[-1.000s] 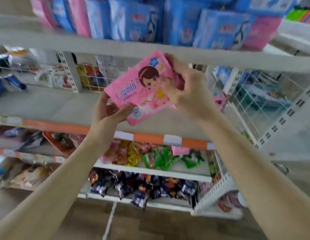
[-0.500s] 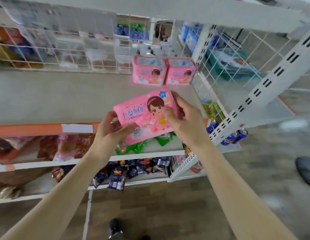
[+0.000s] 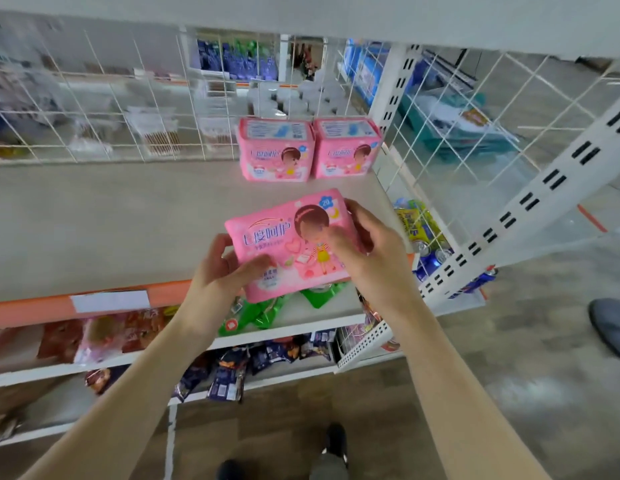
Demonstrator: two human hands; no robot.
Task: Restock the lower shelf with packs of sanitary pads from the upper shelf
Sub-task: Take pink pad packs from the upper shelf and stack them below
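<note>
We held a pink pack of sanitary pads point(image 3: 294, 245) over the front edge of the lower shelf point(image 3: 111, 216), our left hand point(image 3: 220, 273) pinching its near-left corner, our right hand point(image 3: 367, 252) curled round its right end. Farther back, two matching packs point(image 3: 310, 152) stood upright, side by side, against the wire grid point(image 3: 128, 109).

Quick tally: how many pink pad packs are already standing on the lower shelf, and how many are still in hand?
Pink pad packs standing at the shelf's back right: 2, the left pack and right pack.
Held pack, gripped by left hand and right hand: 1.
Total: 3.
</note>
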